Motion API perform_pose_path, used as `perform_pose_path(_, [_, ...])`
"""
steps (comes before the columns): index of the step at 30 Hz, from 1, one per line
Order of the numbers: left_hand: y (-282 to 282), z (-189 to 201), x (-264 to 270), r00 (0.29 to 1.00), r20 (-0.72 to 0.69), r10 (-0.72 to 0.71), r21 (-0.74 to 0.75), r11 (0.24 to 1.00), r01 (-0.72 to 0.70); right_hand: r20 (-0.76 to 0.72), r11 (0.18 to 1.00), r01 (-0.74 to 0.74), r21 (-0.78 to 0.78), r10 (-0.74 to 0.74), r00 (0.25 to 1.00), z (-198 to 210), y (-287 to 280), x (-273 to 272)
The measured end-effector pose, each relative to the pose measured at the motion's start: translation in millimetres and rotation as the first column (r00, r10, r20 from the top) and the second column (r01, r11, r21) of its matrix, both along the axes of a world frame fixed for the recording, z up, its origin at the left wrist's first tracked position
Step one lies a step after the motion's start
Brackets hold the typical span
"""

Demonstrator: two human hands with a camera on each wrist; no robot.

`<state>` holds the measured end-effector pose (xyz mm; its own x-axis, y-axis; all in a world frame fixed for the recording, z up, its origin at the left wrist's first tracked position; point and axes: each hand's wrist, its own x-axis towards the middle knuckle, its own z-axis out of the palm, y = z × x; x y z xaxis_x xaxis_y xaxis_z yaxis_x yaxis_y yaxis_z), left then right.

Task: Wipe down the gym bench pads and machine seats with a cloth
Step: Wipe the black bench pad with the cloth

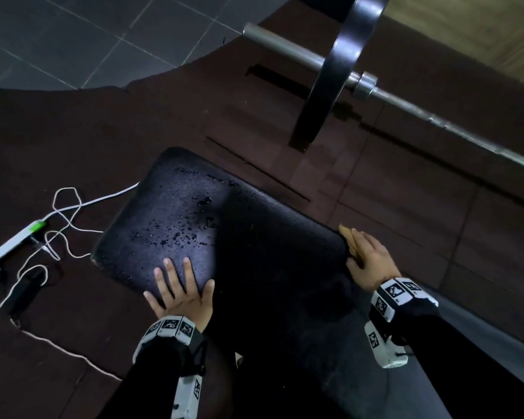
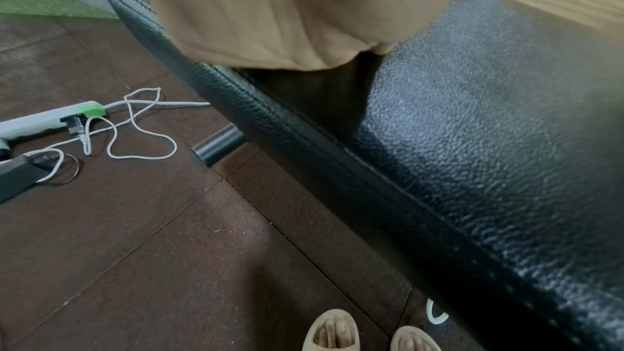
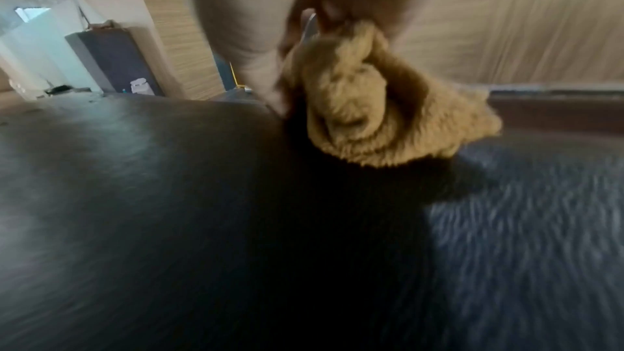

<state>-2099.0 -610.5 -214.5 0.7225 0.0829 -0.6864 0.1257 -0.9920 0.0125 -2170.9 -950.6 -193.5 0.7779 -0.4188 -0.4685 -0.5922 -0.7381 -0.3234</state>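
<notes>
- The left hand point(image 1: 180, 290) lies flat, fingers spread, on the near edge of the bench pad point(image 1: 242, 237), steadying it.
- The right hand point(image 1: 371, 261) bunches the tan cloth point(image 3: 368, 106) at the pad's right edge; the blurred wrist view suggests it touches the surface.
- Water droplets point(image 1: 179, 234) sit just beyond the left fingertips.
- Best swept leftward in overlapping, firmly pressed passes, ending past those drops.

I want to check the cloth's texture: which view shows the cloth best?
The right wrist view: the tan cloth fills the centre, bunched and fluffy in the right hand, though blurred. The head view shows only a sliver at the bench pad edge. The left wrist view shows none.
</notes>
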Motion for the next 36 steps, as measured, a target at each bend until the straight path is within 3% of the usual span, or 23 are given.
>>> perform_pose_path(4, [6.5,-8.2,-5.7,0.997,0.078,-0.026,-0.027,0.999,0.028,0.109,0.988,0.129,0.085,-0.138,0.984,-9.8,-0.5,-7.6])
perform_pose_path(6, [8.5,-5.2,-6.6,0.983,0.183,-0.026,-0.087,0.995,0.043,0.144,0.986,0.150,0.074,-0.160,0.977,-12.8,-8.1,-9.9])
perform_pose_path(9, [17.1,-2.9,5.5,0.926,0.376,0.017,-0.166,0.985,0.049,0.035,0.980,0.160,0.120,-0.165,0.986,-14.8,-14.8,-10.6])
perform_pose_path(11, [28.0,-5.6,23.7,0.913,0.408,0.033,-0.144,0.989,0.028,-0.041,0.985,0.108,0.138,-0.103,0.994,-17.9,-13.8,-9.4])
perform_pose_path(15, [45.2,-15.8,61.3,0.938,0.339,0.072,-0.060,0.997,-0.055,-0.044,0.996,0.074,0.051,-0.072,0.996,-19.0,-4.4,1.6])
perform_pose_path(18, [36.2,-16.2,63.6,0.922,0.373,0.102,-0.096,0.993,-0.071,-0.036,0.996,0.089,0.014,-0.089,0.995,-18.8,7.8,23.1])
perform_pose_path(20, [31.2,-15.1,60.3,0.907,0.407,0.110,-0.113,0.991,-0.070,-0.047,0.998,0.064,0.023,-0.063,0.997,-21.2,15.7,48.0])
perform_pose_path(26, [34.4,-16.1,69.7,0.953,0.274,0.126,-0.056,0.992,-0.115,-0.001,0.985,-0.099,0.144,0.100,0.995,-32.8,46.2,120.4])
perform_pose_path(31, [39.2,-16.9,76.6,0.984,0.147,0.105,-0.011,0.994,-0.104,0.144,0.974,-0.168,0.149,0.147,0.979,-20.3,32.0,96.6])
perform_pose_path(36, [37.3,-12.4,76.6,0.986,0.134,0.097,-0.029,0.995,-0.094,0.073,0.996,0.009,0.092,-0.015,0.997,-17.2,21.1,52.1])
